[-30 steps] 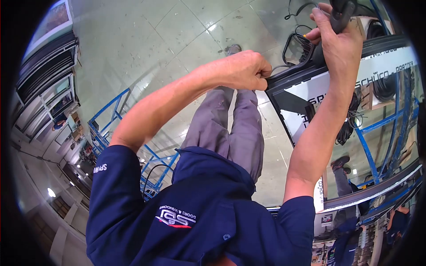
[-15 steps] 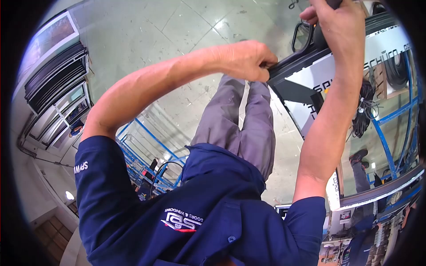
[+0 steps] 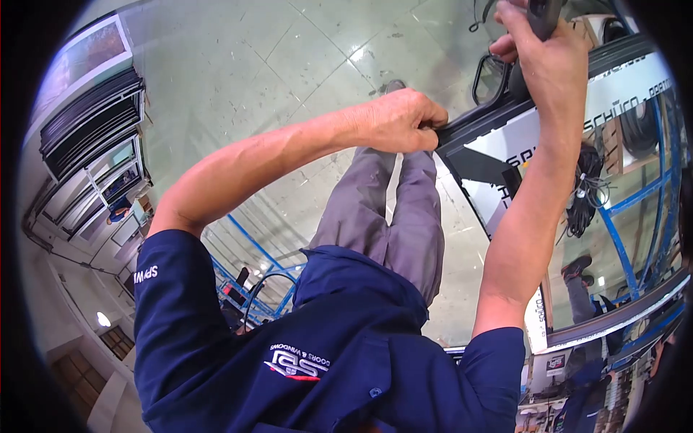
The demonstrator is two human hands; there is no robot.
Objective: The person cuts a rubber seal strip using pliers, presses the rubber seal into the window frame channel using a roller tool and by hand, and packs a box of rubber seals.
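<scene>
My left hand (image 3: 404, 123) is closed, thumb and fingers pinched at the near end of a black strip (image 3: 473, 115) at the corner of a dark window frame (image 3: 498, 121). My right hand (image 3: 545, 58) is wrapped round the black handle of a tool (image 3: 543, 16), held over the top edge of the frame. Below that hand, a dark rounded part and a thin black loop (image 3: 476, 86) show beside the frame. The tool's working end is hidden. White protective film (image 3: 621, 115) with black lettering runs along the frame's edge around the glass.
A blue metal rack (image 3: 624, 252) shows through the glass, with a bundle of black cable (image 3: 583, 195) hanging near it. Dark frames (image 3: 94, 119) are stacked at the far left. Another blue rack (image 3: 253, 245) stands behind my left arm. Tiled floor (image 3: 303, 43) lies ahead.
My left hand has shifted slightly down in the view, still at the frame's corner. My right hand keeps its grip on the tool, having moved a little left. The view has tilted slightly.
</scene>
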